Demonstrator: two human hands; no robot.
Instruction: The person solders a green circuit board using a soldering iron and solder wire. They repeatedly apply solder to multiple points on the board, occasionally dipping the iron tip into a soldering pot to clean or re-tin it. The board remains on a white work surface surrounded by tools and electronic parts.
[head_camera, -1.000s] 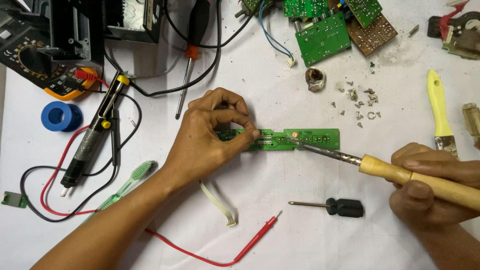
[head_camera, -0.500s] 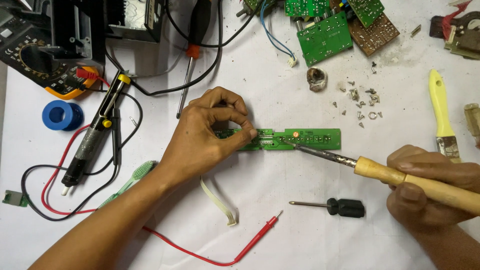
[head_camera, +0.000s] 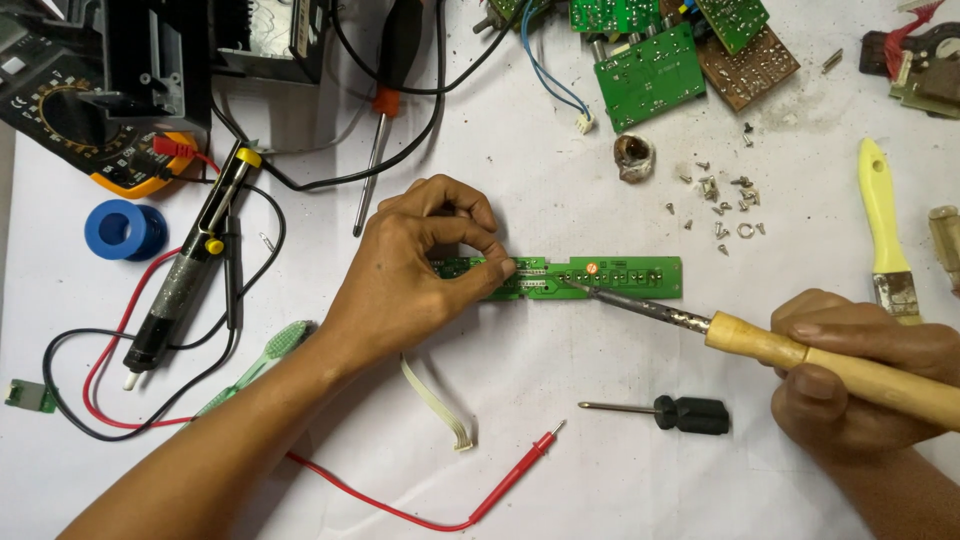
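1. The right hand (head_camera: 860, 370) is at the lower right, and its fingers are closed around the wooden handle of the soldering iron (head_camera: 790, 350).
2. The left hand (head_camera: 420, 270) comes from the lower left. Its thumb and fingers pinch the left end of the board (head_camera: 600, 277) and press it on the table (head_camera: 560, 480).
3. The board is a long, narrow green strip and lies flat in the middle of the table, between the two hands. The metal tip of the iron touches it near its middle.
4. A small screwdriver (head_camera: 670, 412) with a black handle lies just below the iron. The red probe (head_camera: 520, 470) and a short ribbon cable (head_camera: 440, 405) lie near it, to the left.
5. On the left side lie a desoldering pump (head_camera: 185, 270), a blue spool (head_camera: 125, 229) and a multimeter (head_camera: 80, 130).
6. Further away, loose screws (head_camera: 720, 205) are scattered above the board, and a yellow brush (head_camera: 885, 235) lies at the right.
7. At the far edge lie more green boards (head_camera: 650, 75).
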